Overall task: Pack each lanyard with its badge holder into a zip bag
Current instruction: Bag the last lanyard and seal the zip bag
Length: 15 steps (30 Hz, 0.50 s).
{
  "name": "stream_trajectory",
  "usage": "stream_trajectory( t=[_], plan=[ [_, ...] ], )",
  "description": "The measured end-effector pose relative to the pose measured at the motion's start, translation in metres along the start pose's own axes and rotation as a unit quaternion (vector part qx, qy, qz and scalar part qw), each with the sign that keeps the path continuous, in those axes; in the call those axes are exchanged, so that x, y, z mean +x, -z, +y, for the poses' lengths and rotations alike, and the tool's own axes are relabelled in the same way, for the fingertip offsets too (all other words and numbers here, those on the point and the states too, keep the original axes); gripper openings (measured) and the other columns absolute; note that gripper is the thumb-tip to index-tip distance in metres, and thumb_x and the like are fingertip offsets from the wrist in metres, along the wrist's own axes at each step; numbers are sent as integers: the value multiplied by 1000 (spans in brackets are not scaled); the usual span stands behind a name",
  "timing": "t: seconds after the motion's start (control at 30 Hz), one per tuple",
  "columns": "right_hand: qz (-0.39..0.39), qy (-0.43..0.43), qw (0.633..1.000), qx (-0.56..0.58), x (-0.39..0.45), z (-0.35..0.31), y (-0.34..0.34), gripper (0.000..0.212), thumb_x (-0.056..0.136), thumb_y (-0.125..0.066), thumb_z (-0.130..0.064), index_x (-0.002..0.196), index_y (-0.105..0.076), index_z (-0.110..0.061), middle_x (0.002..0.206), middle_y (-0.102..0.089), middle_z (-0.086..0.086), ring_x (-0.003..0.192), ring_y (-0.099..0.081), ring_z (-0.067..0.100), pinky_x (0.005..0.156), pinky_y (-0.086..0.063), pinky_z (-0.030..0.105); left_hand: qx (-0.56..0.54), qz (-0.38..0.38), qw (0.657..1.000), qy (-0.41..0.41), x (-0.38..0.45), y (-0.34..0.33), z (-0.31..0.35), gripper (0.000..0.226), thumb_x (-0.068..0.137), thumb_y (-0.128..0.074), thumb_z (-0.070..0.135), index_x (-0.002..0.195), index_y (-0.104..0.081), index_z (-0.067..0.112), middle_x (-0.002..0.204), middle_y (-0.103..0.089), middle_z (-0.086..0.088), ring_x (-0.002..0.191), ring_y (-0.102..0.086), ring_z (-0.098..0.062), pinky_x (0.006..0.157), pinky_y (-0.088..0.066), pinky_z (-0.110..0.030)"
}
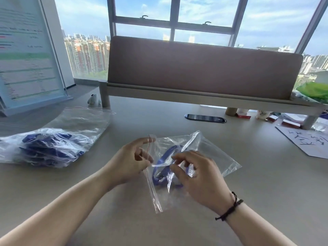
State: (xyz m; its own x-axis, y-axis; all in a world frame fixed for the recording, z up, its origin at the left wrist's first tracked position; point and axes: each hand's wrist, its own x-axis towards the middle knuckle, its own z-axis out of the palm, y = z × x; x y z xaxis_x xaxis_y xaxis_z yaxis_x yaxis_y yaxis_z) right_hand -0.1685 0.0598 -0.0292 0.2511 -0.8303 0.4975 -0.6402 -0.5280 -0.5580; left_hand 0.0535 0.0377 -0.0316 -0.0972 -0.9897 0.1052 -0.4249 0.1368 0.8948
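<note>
A clear zip bag (213, 155) lies on the grey desk in front of me, its red-lined zip edge pointing left. Inside it a blue lanyard (166, 158) is coiled; its badge holder is hard to make out through the plastic. My left hand (129, 162) pinches the zip edge near its far end. My right hand (197, 176) rests on the bag over the lanyard, fingers curled on the plastic. A big clear bag with several blue lanyards (48, 148) sits at the left.
An empty zip bag (85, 119) lies behind the big bag. A standing sign (26, 55) is far left. A padded divider (202, 68) crosses the back, with a cable port (205, 118), small boxes (291, 124) and a written sheet (307, 141) at right.
</note>
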Motion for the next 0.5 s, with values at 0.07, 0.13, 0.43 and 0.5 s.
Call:
stream_trajectory(
  t=[0.07,0.13,0.43,0.5],
  plan=[
    [11,4,1000,-29,10,-2,4,36,84,-63,-51,115,-65,-35,109,-63,-24,105,-55,-3,91,-45,22,41,-52,996,-51,-3,10,10,66,87,-62,-5,130,-56,46,88,-72,-1,61,-51,-13,62,-49,-29],
    [-18,-5,999,-46,22,-8,11,51,86,-62,-57,132,-53,-37,129,-53,-25,123,-44,-3,101,-36,21,72,-111,987,-93,-5,20,25,64,91,-60,-1,132,-55,48,93,-70,3,63,-47,-17,63,-48,-28],
    [-140,-25,977,157,82,-24,20,11,89,-72,-19,81,-72,-12,76,-74,6,65,-66,12,68,-57,33,210,-205,945,-144,4,47,98,61,93,-54,-9,134,-52,36,80,-68,30,61,-57,4,59,-43,-11],
    [-130,-64,967,208,87,-27,26,16,90,-70,-14,82,-71,0,65,-69,9,52,-61,13,55,-53,25,182,-206,953,-128,9,54,104,63,93,-58,-7,140,-51,34,96,-75,11,64,-61,2,62,-46,-12]
  ],
)
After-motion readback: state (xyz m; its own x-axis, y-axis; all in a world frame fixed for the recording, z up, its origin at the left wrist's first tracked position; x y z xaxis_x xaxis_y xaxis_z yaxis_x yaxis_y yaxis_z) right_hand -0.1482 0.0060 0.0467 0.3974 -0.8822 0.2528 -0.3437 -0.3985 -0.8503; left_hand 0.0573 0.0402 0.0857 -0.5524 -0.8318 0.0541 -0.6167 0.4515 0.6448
